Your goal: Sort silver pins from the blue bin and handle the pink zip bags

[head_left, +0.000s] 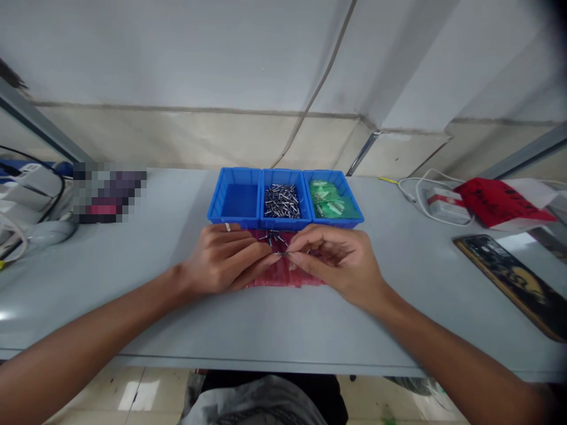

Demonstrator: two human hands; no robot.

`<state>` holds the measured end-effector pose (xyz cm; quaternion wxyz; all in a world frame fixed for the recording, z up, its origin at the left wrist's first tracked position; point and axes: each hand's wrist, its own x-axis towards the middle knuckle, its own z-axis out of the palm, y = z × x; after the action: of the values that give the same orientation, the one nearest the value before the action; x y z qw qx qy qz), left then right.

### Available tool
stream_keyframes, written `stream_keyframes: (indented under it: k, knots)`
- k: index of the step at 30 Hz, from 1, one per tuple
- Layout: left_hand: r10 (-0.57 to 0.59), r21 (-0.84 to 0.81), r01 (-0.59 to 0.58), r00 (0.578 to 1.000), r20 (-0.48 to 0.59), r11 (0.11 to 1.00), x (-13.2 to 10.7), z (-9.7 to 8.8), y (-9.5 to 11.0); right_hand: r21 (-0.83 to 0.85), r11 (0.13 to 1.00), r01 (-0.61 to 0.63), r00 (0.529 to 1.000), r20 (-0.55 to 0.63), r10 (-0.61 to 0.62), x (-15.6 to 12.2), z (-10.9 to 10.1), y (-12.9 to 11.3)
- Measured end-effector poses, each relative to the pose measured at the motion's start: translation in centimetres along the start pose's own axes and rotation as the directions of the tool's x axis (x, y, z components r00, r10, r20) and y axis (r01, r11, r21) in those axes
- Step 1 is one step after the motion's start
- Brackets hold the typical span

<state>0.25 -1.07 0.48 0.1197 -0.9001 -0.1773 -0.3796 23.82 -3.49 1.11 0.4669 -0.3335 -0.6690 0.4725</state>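
My left hand point(230, 257) is closed in a pinch and meets my right hand point(339, 257) over a red plastic bag point(281, 274). Between the two sets of fingertips a thin metal pin point(284, 254) shows, pinched from both sides; its fine details are too small to make out. Several loose metal pins point(273, 236) lie on the bag just beyond the fingers. Behind the hands stand three joined blue bins. The left bin point(241, 200) shows its bare floor, the middle bin point(286, 224) is piled with metal pins, and the right bin point(339, 224) holds small pieces in green plastic point(330, 200).
A patterned phone point(509, 277) lies at the right, near a red packet point(500, 200), a small white box point(447, 203) and a white cable. Chargers and wires point(33, 186) crowd the left end beside a grey computer mouse point(51, 231). A wall rises behind the grey table point(177, 330).
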Motion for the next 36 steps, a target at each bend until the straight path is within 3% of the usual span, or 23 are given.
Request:
stream_keyframes:
  k: [14,18,23,36]
  knots:
    - [-0.02,-0.039,0.018,0.999,-0.029,0.999,0.11,0.03,-0.09,0.0,1.0,0.017,1.0,-0.024,-0.017,-0.01,-0.21,-0.15]
    - [-0.002,-0.042,0.002,1.0,0.015,0.999,0.02,0.04,-0.15,-0.006,1.0,0.018,1.0,-0.013,-0.018,0.03,-0.18,-0.14]
    - [-0.035,-0.052,0.033,0.999,-0.024,0.998,-0.02,0.05,-0.12,-0.007,1.0,0.015,1.0,-0.028,-0.015,-0.06,-0.18,-0.18]
    - [-0.036,-0.071,0.038,0.999,0.029,0.997,-0.04,-0.01,-0.17,-0.011,1.0,0.023,1.0,-0.007,-0.023,-0.02,-0.2,-0.26]
